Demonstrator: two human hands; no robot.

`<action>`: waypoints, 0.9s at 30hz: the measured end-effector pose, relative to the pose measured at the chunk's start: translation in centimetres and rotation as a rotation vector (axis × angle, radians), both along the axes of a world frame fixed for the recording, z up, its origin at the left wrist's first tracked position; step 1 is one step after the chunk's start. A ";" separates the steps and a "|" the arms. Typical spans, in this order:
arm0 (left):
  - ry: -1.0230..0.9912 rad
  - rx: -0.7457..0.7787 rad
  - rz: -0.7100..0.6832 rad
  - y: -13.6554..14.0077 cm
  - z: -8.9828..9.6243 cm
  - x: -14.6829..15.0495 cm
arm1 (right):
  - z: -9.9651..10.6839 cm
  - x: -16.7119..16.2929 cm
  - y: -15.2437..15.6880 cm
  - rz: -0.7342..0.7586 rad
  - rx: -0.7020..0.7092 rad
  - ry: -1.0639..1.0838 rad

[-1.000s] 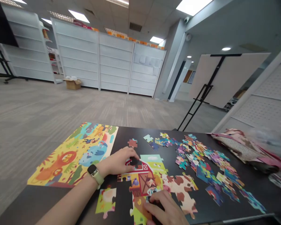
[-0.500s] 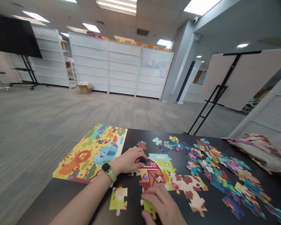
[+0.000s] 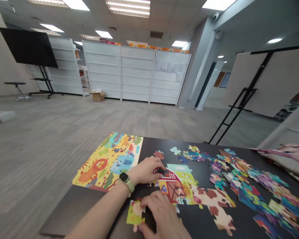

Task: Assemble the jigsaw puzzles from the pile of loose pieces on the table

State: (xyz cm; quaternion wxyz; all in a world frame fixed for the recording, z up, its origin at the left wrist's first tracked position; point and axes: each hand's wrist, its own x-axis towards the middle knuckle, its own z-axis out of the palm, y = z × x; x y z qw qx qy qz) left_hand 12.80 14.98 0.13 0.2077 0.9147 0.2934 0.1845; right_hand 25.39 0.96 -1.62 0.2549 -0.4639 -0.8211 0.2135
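My left hand (image 3: 148,171), with a watch on its wrist, rests at the upper left of the partly joined jigsaw puzzle (image 3: 173,186). Its curled fingers and thumb press on a red barn puzzle piece, which they partly cover. Joined pieces show a red barn, a farmer and a brown-spotted cow (image 3: 214,199). Lower down, my right hand (image 3: 161,214) has thumb and index finger closed at the right edge of a loose chicken puzzle piece (image 3: 134,214), green and yellow, lying flat on the table. Whatever lies under the right palm is hidden.
An animal picture sheet (image 3: 112,159) lies at the table's left. A reddish-brown piece (image 3: 159,154) and a pale blue piece (image 3: 175,150) are beyond the puzzle. Many loose pieces (image 3: 251,186) are heaped on the right, near a pinkish bag (image 3: 289,157). Black table (image 3: 64,205).
My right hand has moved left, from a green piece below the barn to the chicken piece. My left hand stays at the barn. The view has shifted slightly left.
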 end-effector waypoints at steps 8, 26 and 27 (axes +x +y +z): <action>0.011 -0.007 0.005 -0.1 0.1 0.0 | 2.8 4.7 -0.4 0.108 0.069 0.016; 0.001 -0.014 0.001 -0.4 0.2 0.1 | 3.5 5.8 -0.7 0.210 0.221 -0.222; 0.000 -0.015 0.000 -0.4 0.2 0.1 | 3.3 5.8 -0.7 0.213 0.228 -0.235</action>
